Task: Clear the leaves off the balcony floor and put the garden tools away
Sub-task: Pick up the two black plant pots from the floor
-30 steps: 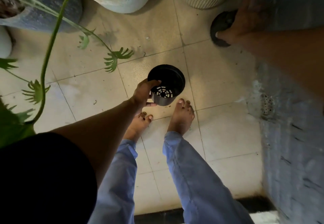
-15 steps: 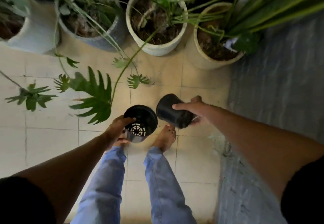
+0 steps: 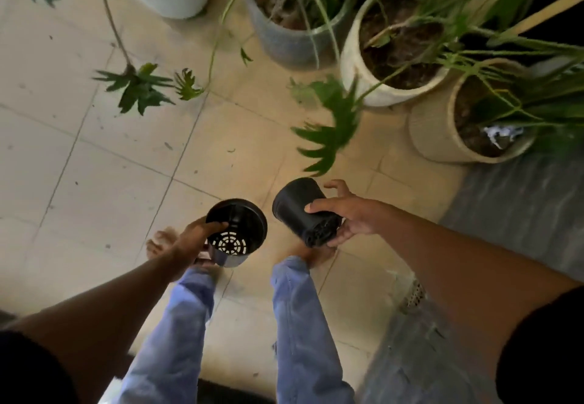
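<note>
Your left hand (image 3: 192,239) grips the upright black pot (image 3: 236,231) by its rim: the thumb hooks over the near-left edge into the mouth, and the fingers curl under against the outer wall. You look straight down into it and see the slotted drainage grid at the bottom. It hangs above the tiled floor (image 3: 94,166), over your left foot (image 3: 159,242) and blue trouser leg (image 3: 170,340).

Just to the right, close to the first but not touching it, the second black pot (image 3: 298,207) lies on its side in your right hand (image 3: 350,217). Its base end sits toward your palm. The thumb presses across the top of its wall, the fingertips wrap up from beneath at the base end, and one finger lifts free behind it.

Beyond the pots, small bits of leaf litter dot the tiles. Further right stand a grey planter (image 3: 294,40), a cream planter (image 3: 373,87) and a ribbed beige planter (image 3: 436,138), all holding soil and green foliage.
</note>
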### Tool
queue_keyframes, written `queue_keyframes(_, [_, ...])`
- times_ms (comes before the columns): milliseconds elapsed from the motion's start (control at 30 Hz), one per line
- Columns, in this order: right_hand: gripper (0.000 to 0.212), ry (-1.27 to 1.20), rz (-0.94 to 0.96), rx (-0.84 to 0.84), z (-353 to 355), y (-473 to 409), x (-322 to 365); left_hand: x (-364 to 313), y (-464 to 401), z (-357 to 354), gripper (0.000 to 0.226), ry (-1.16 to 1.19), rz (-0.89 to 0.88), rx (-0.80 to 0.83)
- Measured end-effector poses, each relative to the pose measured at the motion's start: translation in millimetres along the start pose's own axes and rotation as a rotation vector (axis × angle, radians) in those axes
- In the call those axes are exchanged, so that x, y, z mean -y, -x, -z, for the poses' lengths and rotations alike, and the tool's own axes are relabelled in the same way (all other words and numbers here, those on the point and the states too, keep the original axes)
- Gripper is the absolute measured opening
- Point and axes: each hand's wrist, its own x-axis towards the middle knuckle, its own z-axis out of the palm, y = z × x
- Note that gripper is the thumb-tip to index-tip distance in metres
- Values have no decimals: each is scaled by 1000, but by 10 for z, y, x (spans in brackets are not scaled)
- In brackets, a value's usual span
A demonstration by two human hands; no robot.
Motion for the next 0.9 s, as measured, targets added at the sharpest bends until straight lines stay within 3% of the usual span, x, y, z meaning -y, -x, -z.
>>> queue_keyframes(67, [96, 50, -12, -13, -304, -36, 88, 94, 31, 272, 16, 31, 9, -29])
queue_keyframes(133, [102, 116, -12, -63, -651, -47, 202, 222, -10, 622, 54, 25, 19, -71])
queue_keyframes(200, [102, 157, -9, -115, -1016, -40, 342, 340, -24, 972, 68, 48, 10, -69])
queue_keyframes(233, [97, 174, 2, -134, -1200, -33, 424, 360, 13, 1142, 64, 73, 6, -38])
queue_keyframes(367, [90, 176, 29, -159, -1912, 5, 820, 377, 143, 1797, 12, 208, 20, 17])
queue_keyframes(500, [98, 216, 79, -72, -2655, 8, 1346, 416, 92, 2532, 12, 346, 30, -33])
queue_keyframes(667, [74, 425, 200, -71, -3467, -123, 2008, 401, 7, 3285, 18, 462, -23, -69])
queue_keyframes(767, [39, 883, 406, -279, -3887, -298, 2325, 441, -82, 3690, 27, 538, -19, -111])
queue_keyframes(833, [31, 1210, 584, -379, -4140, -406, 2516, 479, -150, 3932, 34, 579, 0, -126])
queue_keyframes(900, [29, 1331, 693, -405, -4367, -503, 2708, 501, -225, 4153, 37, 623, 25, -152])
